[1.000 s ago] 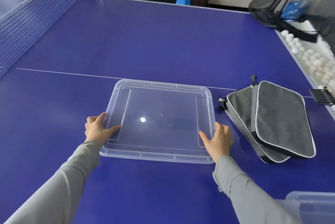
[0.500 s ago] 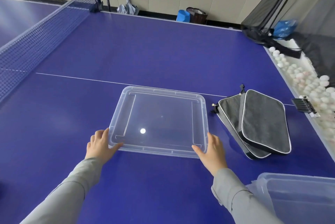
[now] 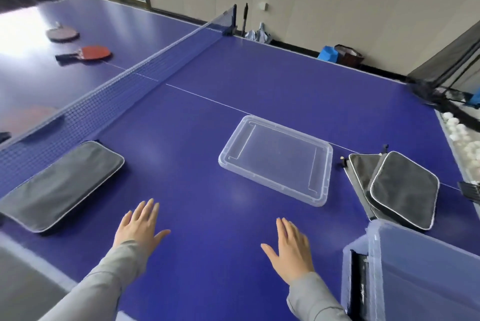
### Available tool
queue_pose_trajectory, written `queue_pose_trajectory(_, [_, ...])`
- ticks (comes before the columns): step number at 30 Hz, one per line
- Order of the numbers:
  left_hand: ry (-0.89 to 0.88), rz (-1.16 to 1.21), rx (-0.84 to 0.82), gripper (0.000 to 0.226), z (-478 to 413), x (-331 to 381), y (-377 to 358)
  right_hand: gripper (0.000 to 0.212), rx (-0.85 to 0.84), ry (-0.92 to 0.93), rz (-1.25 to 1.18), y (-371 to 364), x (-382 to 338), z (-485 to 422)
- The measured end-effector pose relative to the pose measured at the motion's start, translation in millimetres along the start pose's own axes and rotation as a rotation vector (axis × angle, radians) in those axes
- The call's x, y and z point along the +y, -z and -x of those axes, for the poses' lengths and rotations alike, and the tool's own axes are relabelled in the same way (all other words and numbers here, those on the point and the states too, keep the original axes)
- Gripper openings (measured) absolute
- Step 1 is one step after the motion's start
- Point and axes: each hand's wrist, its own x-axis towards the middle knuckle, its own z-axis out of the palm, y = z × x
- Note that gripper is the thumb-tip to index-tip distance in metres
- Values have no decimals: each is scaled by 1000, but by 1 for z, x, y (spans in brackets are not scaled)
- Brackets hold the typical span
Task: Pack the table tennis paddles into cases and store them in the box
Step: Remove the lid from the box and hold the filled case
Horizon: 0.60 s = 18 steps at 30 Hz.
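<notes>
A clear plastic lid lies flat on the blue table. My left hand and my right hand hover open above the table, nearer to me than the lid, touching nothing. Two grey paddle cases lie stacked at the right. Another grey case lies at the left by the net. The clear box stands at the bottom right. Beyond the net lie a red paddle and a dark paddle.
The net crosses the table on the left. A trough of white balls runs along the right edge under black netting. A black clip sits at the right edge. Bags stand by the far wall.
Both hands have let go of the lid and pulled back toward me. The view has swung left and up, so the net, the far paddles and the left case now show.
</notes>
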Motion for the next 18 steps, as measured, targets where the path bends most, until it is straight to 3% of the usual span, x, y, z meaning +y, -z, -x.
queue_pose_trajectory(1, [36,19,2,82,14,-15,-4,97,-8,-5,-6,-3,-11,7])
queue_pose_trajectory(2, [57,43,11,83,21,-24,-9,102,-15,-39,-50,-5,-17,13])
queue_pose_trajectory(5, [168,142,54,83,48,-71,-18,141,-54,-42,-105,-16,-48,22])
queue_pose_trajectory(9, [314,145,58,83,51,-142,-20,146,-116,-37,-136,-20,-97,18])
queue_pose_trajectory(11, [363,186,80,84,36,-177,-18,134,-126,-39,-149,-22,-128,6])
queue_pose_trajectory(14, [400,294,76,83,-2,-232,-14,84,-128,-27,-193,-26,-186,-24])
queue_pose_trajectory(18, [365,393,20,83,-74,-299,-5,71,-91,-101,-375,-45,-283,-69])
